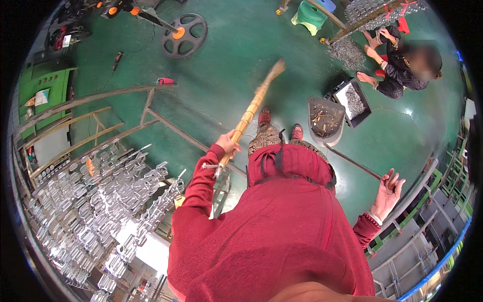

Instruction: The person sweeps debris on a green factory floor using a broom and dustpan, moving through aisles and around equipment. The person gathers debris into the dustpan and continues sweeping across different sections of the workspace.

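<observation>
My left hand [229, 143] is wrapped round the handle of a straw broom [250, 111], bound in yellowish bands. The broom slants out over the floor, and its far bristle end is blurred. My right hand [386, 195] is out to the right, its fingers loosely curled at the top of the long thin handle of a dustpan [326, 117]. Part of that grip is hard to make out. Inside the dustpan, which rests on the green floor, lie dark dirt and scraps. My feet are between broom and dustpan.
Beside the dustpan stands a black bin [358, 103] holding small metal pieces. Another person [410, 68] sits low near a heap of metal pieces [347, 54]. Metal racks [151, 108] with hanging silvery parts [95, 201] fill the left. A black spoked wheel [184, 35] is ahead.
</observation>
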